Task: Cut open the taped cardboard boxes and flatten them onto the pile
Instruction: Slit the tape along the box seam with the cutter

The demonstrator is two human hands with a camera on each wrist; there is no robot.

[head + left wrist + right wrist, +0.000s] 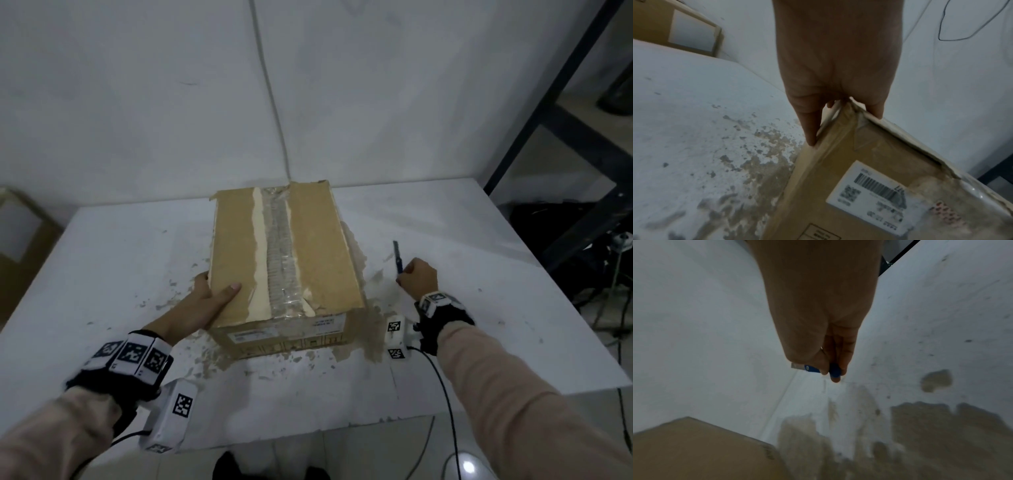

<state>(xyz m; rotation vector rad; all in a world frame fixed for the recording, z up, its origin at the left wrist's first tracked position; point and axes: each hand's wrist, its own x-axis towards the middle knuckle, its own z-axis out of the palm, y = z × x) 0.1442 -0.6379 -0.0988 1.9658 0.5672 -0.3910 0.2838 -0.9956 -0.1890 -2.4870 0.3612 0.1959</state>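
Observation:
A brown cardboard box (308,253) stands on the white table (479,274), its top seam covered by a strip of clear tape (281,253). My left hand (209,298) grips the box's near left corner, thumb on top and fingers down the left side; the left wrist view shows that box (869,186) corner with a barcode label (875,191) and my left hand (834,91) round it. My right hand (418,277) holds a blue utility knife (398,257) to the right of the box, blade end pointing away. In the right wrist view my right hand (826,344) closes on the knife (813,369).
The tabletop has worn brown patches (373,342) around the box. Another cardboard box (20,246) stands off the table's left edge. A dark metal rack (561,102) rises at the right, with cables (616,301) on the floor. A white wall (171,102) is behind.

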